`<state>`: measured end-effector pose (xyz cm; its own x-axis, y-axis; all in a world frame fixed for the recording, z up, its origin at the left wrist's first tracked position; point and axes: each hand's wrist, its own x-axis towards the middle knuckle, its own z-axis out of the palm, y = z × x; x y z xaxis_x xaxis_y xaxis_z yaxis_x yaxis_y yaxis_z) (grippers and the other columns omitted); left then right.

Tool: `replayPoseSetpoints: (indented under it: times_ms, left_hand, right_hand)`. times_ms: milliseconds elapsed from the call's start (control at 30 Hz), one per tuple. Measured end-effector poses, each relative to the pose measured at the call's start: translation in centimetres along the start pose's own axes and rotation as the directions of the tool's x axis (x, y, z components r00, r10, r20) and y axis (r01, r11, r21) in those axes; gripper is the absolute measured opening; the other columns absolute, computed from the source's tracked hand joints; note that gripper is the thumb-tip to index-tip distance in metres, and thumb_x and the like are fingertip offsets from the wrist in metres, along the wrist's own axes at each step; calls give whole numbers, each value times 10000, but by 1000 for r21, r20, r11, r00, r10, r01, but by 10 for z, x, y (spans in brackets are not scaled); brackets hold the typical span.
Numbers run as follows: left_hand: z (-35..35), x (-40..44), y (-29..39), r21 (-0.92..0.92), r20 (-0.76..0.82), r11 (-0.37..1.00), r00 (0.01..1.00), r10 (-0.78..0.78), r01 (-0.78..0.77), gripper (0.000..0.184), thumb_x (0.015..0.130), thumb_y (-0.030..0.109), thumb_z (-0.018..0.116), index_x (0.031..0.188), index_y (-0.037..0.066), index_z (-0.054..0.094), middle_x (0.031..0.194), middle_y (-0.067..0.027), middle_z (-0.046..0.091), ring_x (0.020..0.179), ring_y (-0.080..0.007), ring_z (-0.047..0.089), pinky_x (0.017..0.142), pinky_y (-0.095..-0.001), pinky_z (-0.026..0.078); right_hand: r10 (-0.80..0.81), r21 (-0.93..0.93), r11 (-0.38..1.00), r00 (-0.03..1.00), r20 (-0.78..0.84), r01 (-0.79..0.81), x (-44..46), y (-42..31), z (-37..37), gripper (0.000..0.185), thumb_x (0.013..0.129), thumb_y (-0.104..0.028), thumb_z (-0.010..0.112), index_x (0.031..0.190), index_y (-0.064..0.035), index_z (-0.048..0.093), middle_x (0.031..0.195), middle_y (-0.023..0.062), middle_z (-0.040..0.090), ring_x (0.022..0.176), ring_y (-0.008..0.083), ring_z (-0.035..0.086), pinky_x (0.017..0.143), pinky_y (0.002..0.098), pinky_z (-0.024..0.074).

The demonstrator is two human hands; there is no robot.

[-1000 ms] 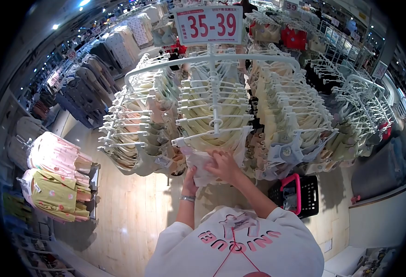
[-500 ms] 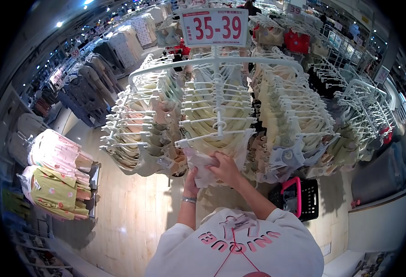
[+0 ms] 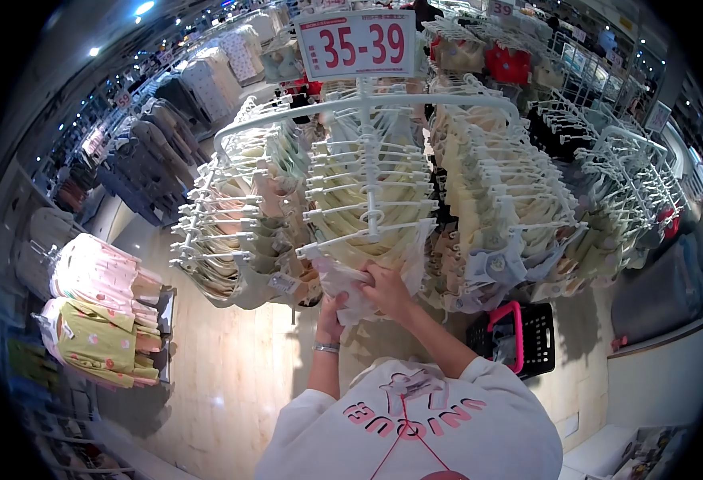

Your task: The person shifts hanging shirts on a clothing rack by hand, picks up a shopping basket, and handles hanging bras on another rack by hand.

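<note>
A pale pinkish-white garment (image 3: pixel 350 282) hangs at the front of the middle row, from a white hanger (image 3: pixel 337 242). My left hand (image 3: pixel 331 314) grips its lower left edge, with a bracelet on the wrist. On the garment's right side my right hand (image 3: pixel 385 290) has its fingers closed on the fabric. Behind it, pale yellow garments (image 3: pixel 367 192) hang on several white hangers along a central rail. The fabric between my hands is bunched up.
A sign reading 35-39 (image 3: pixel 356 46) tops the white rack (image 3: pixel 287 114). More hanging garments flank the middle row. A black basket with a pink handle (image 3: pixel 537 342) stands on the floor at right. Pink clothes (image 3: pixel 99 272) and a green top (image 3: pixel 95 340) hang at left.
My right hand's fingers, spread over the fabric earlier, have closed on it. The garment is more bunched. The view has shifted slightly.
</note>
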<state>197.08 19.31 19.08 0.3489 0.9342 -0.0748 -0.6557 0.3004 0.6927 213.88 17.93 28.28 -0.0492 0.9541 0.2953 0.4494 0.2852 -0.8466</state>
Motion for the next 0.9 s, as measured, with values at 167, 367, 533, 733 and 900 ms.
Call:
replayPoseSetpoints:
  times_ms: [167, 367, 533, 733, 900]
  left_hand:
    - [-1, 2, -2, -9, -5, 1000, 1000, -21, 21, 577, 772, 129, 658, 1278, 46, 393, 1195, -92, 522, 1073, -233, 537, 905, -356, 461]
    - [9, 0, -4, 67, -46, 997, 998, 30, -26, 548, 771, 113, 655, 1255, 35, 411, 1167, -91, 534, 1049, -231, 549, 890, -349, 473]
    - [9, 6, -6, 45, -60, 999, 998, 17, -15, 524, 765, 100, 669, 1232, 37, 440, 1154, -80, 546, 1029, -219, 558, 879, -342, 470]
    - [8, 4, -9, 30, -105, 999, 994, 16, -13, 528, 758, 98, 687, 1228, 44, 451, 1140, -74, 557, 1024, -215, 560, 877, -338, 468]
    - [7, 3, -8, 86, -110, 996, 994, 8, 1, 564, 765, 133, 675, 1255, 38, 413, 1158, -82, 536, 1048, -223, 543, 889, -349, 464]
  right_hand:
    - [-32, -14, 999, 999, 9, 32, 1, 5, 2, 253, 771, -130, 611, 969, 4, 530, 813, 190, 613, 768, 328, 608, 689, 374, 464]
    - [7, -57, 998, 1000, 5, -6, 0, 3, 2, 262, 743, -105, 604, 964, 10, 523, 866, 204, 603, 797, 352, 598, 702, 397, 456]
    - [-27, -55, 998, 1000, -1, 27, -2, 8, 8, 282, 714, -89, 595, 968, 14, 529, 890, 218, 602, 836, 392, 583, 718, 425, 453]
    - [-58, -21, 998, 998, -34, 57, -2, 11, 10, 247, 725, -44, 551, 963, 21, 553, 903, 227, 605, 858, 400, 576, 737, 430, 451]
    - [-66, 17, 998, 998, 2, 66, -1, 10, 5, 248, 747, -26, 524, 988, 18, 567, 902, 211, 614, 858, 381, 583, 742, 418, 453]
